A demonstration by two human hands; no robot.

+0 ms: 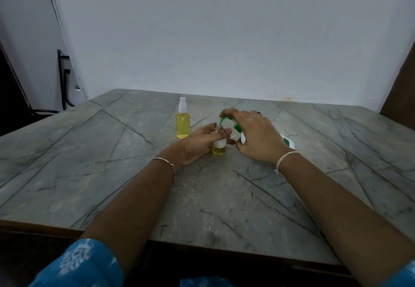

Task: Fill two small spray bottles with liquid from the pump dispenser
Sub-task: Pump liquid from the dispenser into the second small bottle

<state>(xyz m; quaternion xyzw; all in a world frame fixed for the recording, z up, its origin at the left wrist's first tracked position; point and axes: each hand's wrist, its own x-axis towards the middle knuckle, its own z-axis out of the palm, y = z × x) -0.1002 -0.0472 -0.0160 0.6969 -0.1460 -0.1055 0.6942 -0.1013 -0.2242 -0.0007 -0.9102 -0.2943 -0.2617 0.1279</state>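
Altogether two small spray bottles are on the table, and one pump dispenser. The capped spray bottle (pixel 183 120) stands upright and alone, with a white spray head, and yellow liquid fills it nearly to the neck. Just beside it, nearer to the person, the open spray bottle (pixel 219 147) stands on the table (pixel 89 174) without a head and has only a little yellow liquid at the bottom.

The left hand (pixel 197 145) has its fingers curled round this open bottle. The right hand (pixel 256 136) grips the pump dispenser (pixel 288 142), a white bottle that is tilted and mostly hidden, and its fingers lie over the green pump head (pixel 226 120). The spout is at the mouth of the open bottle. This hand wears one ring (pixel 258 113), and each wrist has one band.

The table has a grey, stone-like top with dark veins. Behind it is a plain pale wall (pixel 224 39), and at the left a black metal frame (pixel 62 78) stands.
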